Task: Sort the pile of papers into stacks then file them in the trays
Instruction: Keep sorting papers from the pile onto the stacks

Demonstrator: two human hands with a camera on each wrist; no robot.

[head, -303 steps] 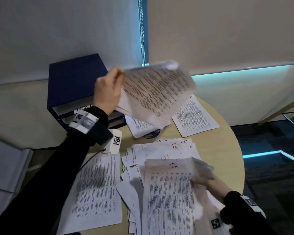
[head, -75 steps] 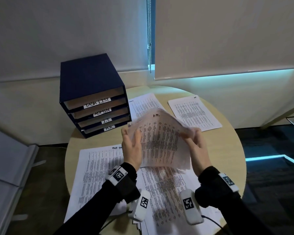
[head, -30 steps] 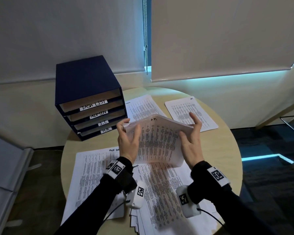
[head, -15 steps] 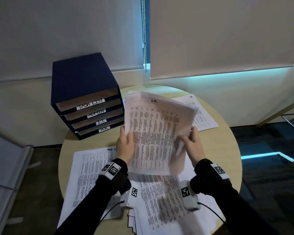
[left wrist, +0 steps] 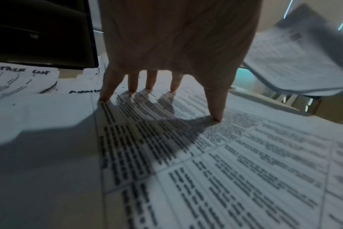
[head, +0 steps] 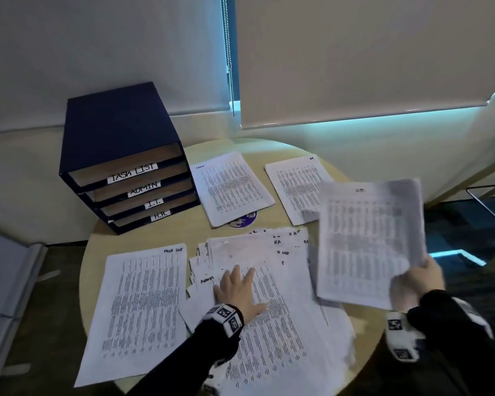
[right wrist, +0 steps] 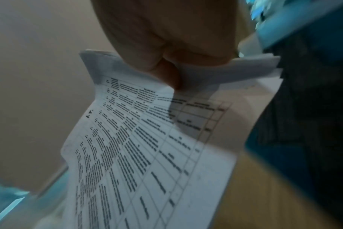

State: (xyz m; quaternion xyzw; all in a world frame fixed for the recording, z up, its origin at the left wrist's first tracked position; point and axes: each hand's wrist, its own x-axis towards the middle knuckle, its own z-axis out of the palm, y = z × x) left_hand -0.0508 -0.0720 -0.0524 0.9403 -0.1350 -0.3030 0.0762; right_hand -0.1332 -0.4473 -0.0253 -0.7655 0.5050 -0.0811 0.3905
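My right hand grips the lower corner of a stack of printed sheets marked I.T., held above the table's right side; the thumb pinches the I.T. stack in the right wrist view. My left hand lies flat, its spread fingers pressing on the mixed pile of papers in the table's middle. A dark blue tray unit stands at the back left, its trays labelled TASK LIST, ADMIN, I.T. and H.R.
Sorted stacks lie on the round wooden table: a task-list stack at front left, an admin stack next to the trays, an H.R. stack at back right. A purple disc peeks out under the admin stack.
Both hands held the I.T. stack upright over the table's middle. Now the left hand has let go and dropped flat onto the mixed pile, and the right hand has carried the stack to the right.
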